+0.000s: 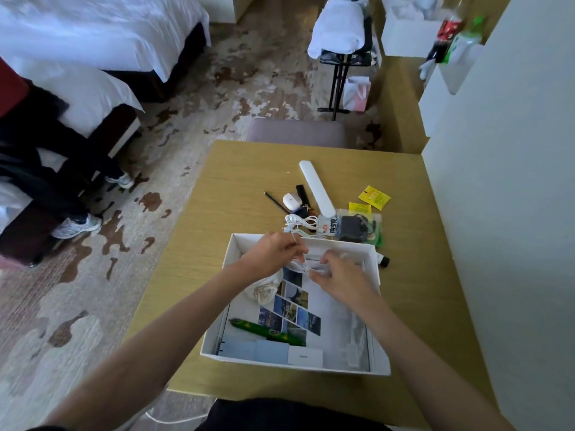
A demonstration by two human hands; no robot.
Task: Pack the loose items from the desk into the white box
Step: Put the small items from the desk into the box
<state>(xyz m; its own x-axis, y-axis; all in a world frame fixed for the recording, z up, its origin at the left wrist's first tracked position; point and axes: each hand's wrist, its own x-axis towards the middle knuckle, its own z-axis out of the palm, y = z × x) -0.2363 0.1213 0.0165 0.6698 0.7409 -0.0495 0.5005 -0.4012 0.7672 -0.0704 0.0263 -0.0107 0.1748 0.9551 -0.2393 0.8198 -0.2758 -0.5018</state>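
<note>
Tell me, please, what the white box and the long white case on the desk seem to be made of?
The white box looks like matte cardboard: thin, flat walls with sharp folded edges. The long white case looks like smooth plastic, with rounded ends and a soft sheen, though that is uncertain.

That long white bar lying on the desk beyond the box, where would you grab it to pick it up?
Around the middle of the long white bar, from above, with fingers across its narrow width. It lies flat and slanted on the desk, its far half clear of clutter, while its near end runs into the packets, so a mid grip should balance it.
</note>
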